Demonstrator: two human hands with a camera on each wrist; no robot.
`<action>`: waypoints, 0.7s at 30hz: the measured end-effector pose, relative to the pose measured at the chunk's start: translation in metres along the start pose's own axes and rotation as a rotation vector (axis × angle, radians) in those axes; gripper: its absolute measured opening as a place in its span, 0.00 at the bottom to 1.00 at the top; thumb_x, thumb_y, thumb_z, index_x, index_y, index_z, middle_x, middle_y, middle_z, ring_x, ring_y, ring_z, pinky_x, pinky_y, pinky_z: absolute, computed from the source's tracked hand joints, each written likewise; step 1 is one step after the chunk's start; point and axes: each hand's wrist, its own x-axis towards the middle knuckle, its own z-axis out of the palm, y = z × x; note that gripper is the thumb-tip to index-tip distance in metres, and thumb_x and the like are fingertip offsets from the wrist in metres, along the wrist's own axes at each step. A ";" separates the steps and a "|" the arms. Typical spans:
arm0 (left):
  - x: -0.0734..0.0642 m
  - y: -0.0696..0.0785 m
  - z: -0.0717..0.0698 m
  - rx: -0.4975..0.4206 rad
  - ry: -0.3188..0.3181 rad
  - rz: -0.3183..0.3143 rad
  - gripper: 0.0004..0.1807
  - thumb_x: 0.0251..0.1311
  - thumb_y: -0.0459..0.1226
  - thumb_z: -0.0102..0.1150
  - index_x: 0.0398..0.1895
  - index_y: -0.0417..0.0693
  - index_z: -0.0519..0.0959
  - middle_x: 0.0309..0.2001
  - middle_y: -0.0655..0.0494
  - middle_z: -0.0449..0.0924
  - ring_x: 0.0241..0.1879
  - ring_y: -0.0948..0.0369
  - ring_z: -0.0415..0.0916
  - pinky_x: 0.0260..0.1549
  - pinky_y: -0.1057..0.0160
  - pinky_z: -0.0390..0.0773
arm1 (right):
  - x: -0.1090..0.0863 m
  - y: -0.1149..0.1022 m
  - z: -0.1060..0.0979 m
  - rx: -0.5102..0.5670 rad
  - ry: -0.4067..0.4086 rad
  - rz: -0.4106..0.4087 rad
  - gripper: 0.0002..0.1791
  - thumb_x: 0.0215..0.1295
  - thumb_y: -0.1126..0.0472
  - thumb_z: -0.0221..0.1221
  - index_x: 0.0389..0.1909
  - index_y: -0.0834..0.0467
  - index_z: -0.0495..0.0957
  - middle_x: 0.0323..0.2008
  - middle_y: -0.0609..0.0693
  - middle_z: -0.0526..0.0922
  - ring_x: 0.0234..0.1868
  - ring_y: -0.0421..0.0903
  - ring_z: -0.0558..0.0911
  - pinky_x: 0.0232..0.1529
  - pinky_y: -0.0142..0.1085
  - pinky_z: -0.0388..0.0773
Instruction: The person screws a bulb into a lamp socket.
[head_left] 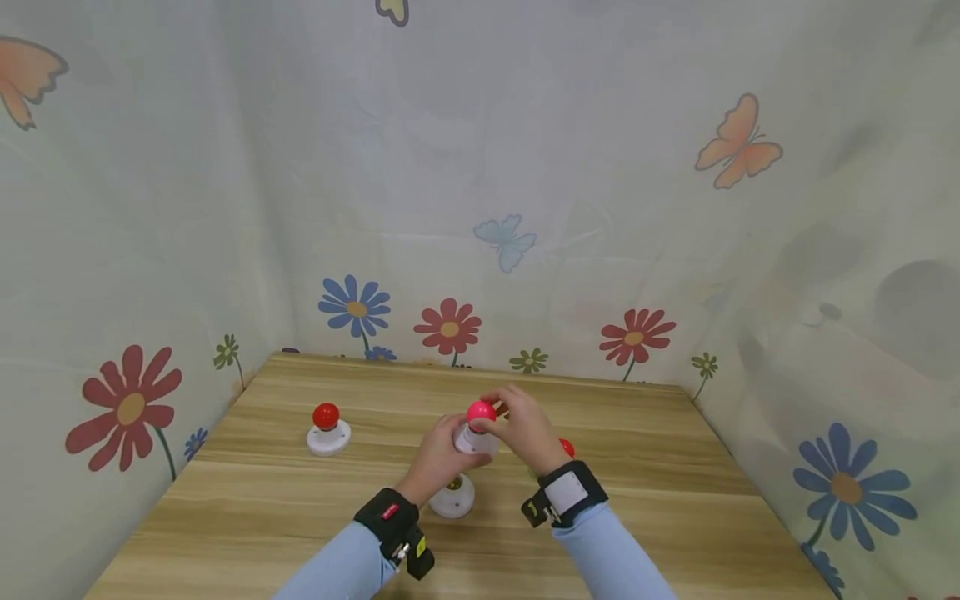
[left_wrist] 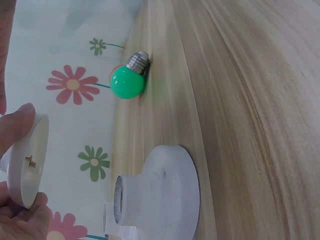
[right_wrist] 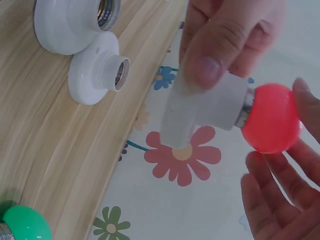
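My left hand grips the rim of a white lamp holder, lifted over the table. Screwed into its socket is a pinkish-red bulb, its metal thread partly showing at the neck. The right hand has its thumb and fingers around the bulb's round end. In the left wrist view, the underside of the held lamp holder faces the camera, between thumb and fingers. Another white lamp holder, without a bulb, stands on the table just below the left hand.
A red bulb sits in a white lamp holder at the table's left. Another red bulb is partly hidden behind the right wrist. A green bulb lies loose on the wooden table. A printed curtain surrounds the table.
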 end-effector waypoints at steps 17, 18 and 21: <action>-0.002 0.008 0.002 -0.011 0.003 0.019 0.37 0.47 0.49 0.75 0.61 0.50 0.73 0.54 0.51 0.76 0.52 0.53 0.75 0.53 0.47 0.77 | -0.003 -0.003 -0.008 0.007 -0.009 0.006 0.28 0.52 0.48 0.71 0.51 0.58 0.77 0.45 0.51 0.78 0.41 0.49 0.79 0.40 0.39 0.82; -0.002 0.009 0.002 -0.011 0.003 0.017 0.37 0.46 0.49 0.75 0.61 0.50 0.73 0.54 0.52 0.76 0.52 0.53 0.76 0.53 0.47 0.77 | -0.004 -0.004 -0.007 -0.018 0.013 0.016 0.29 0.51 0.46 0.71 0.50 0.57 0.77 0.44 0.50 0.78 0.39 0.49 0.79 0.37 0.36 0.81; -0.003 0.009 0.003 -0.009 0.002 0.013 0.36 0.47 0.49 0.75 0.61 0.50 0.73 0.54 0.52 0.76 0.53 0.53 0.76 0.54 0.48 0.77 | -0.004 -0.005 -0.004 -0.085 0.055 0.018 0.29 0.49 0.44 0.72 0.47 0.56 0.77 0.41 0.50 0.77 0.36 0.46 0.77 0.32 0.30 0.77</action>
